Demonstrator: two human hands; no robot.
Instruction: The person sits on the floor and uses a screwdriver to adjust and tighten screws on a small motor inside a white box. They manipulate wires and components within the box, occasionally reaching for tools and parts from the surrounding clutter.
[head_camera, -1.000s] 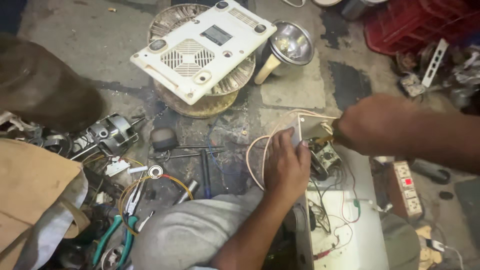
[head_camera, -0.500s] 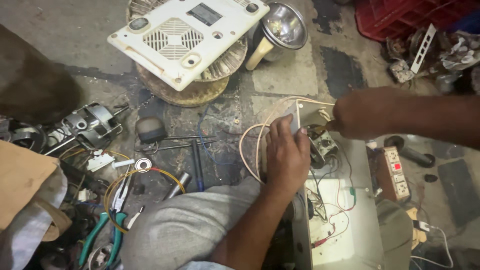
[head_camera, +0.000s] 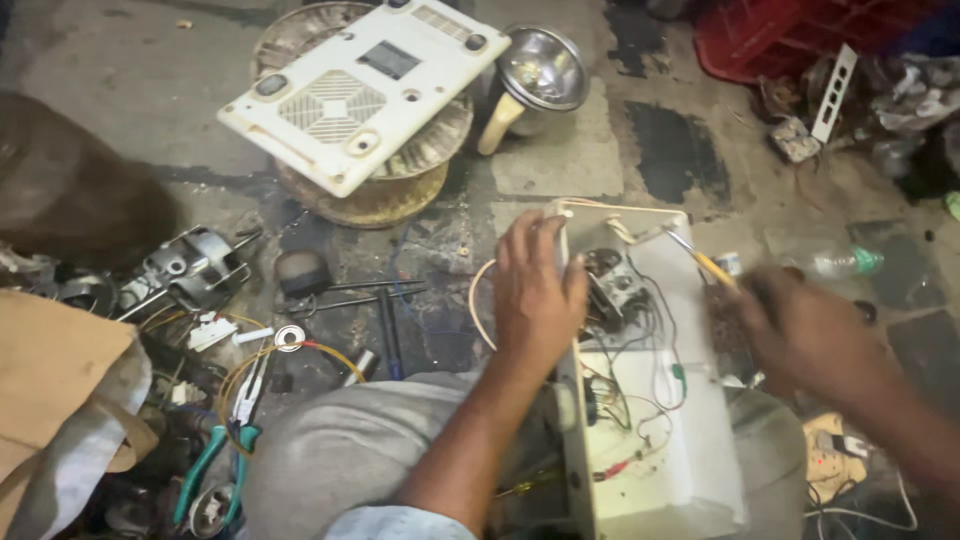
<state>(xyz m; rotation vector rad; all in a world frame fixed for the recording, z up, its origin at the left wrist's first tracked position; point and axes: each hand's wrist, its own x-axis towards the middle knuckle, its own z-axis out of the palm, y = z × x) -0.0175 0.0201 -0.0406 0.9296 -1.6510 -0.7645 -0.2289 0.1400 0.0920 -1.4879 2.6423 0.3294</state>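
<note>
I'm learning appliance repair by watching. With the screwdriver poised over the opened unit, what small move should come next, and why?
Probably lower the screwdriver tip onto the wired part inside the open white casing. The left hand already braces the casing's edge, and the right hand holds the tool just above it, blurred.

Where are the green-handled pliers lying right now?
In the head view, the green-handled pliers lie at lower left on the floor, among loose wires, left of the person's grey-clad knee.

my grimy concrete floor (head_camera: 130, 90), green pliers (head_camera: 215, 470) left of my knee, old motor (head_camera: 190, 270) further left, loose wires
</note>
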